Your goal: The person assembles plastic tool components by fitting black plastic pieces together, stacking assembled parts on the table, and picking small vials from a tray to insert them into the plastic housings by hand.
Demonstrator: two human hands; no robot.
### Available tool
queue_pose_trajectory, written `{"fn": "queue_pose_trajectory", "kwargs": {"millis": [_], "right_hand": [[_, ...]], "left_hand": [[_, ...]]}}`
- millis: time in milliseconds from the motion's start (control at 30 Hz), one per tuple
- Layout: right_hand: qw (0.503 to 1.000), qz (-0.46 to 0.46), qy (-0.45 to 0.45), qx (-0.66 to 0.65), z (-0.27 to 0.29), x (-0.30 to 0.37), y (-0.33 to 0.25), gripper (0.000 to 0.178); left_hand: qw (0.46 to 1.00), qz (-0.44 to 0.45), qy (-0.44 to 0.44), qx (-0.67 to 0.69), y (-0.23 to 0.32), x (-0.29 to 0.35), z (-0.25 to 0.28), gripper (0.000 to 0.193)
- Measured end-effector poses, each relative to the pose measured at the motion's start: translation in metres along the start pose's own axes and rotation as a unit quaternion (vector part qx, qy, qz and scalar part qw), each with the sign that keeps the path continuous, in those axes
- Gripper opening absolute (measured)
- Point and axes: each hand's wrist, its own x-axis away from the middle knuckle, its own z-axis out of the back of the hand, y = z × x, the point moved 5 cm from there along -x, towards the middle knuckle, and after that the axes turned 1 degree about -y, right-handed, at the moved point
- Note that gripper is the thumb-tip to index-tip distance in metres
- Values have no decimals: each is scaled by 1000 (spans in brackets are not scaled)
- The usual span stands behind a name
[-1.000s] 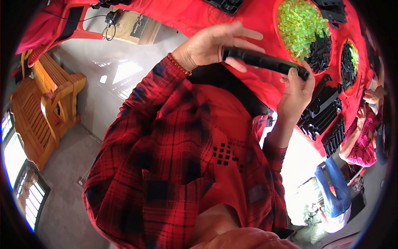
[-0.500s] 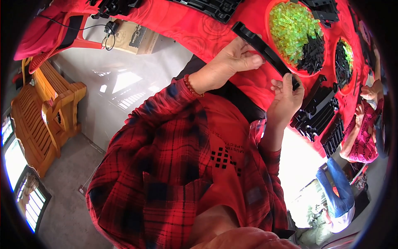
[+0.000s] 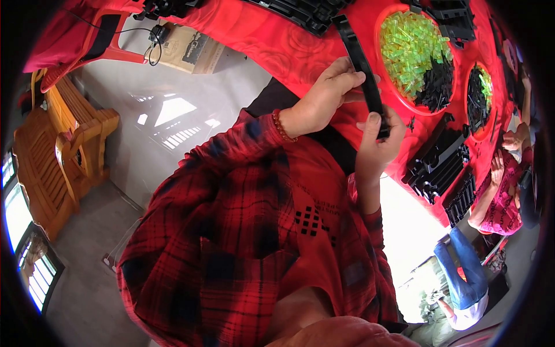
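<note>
Right hand [image 3: 378, 141]: gripping, thumb on top and fingers curled round the near end of the black strip.
Left hand [image 3: 318, 104]: gripping the same strip around its middle, thumb pressed on it; a beaded bracelet [image 3: 283, 127] circles the wrist.
Black strip [image 3: 363, 66]: long and narrow, held slantwise over the near edge of the table [image 3: 289, 55], its far end pointing away from the body.
Near edge, toward the right corner: stacked black parts [image 3: 436, 162], with a ribbed black part [image 3: 461, 195] just beside them.
Large red basin [image 3: 403, 102]: farther in from the near edge, right of the strip; it holds yellow-green pieces [image 3: 407, 52] and black pieces [image 3: 436, 87].
Small basin [image 3: 488, 128]: nearer the table's right edge, a similar mix inside.
Black frame [image 3: 300, 14]: on the table past the strip's far end, cut off by the view.
Co-worker [image 3: 500, 199]: in a pink patterned top, at the table's right edge.
Floor, off the left side: cardboard box [image 3: 191, 51], red chair [image 3: 107, 49] and wooden bench [image 3: 63, 150].
</note>
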Motion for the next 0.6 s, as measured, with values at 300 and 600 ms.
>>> {"fn": "queue_pose_trajectory", "kwargs": {"millis": [300,600], "right_hand": [[980,99,-115,131,-18,9,-2,64],[976,109,-151,110,-11,-3,-14,40]], "left_hand": [[985,-61,29,-157,3,4,-7,36],[939,-79,28,-335,12,8,3,35]]}}
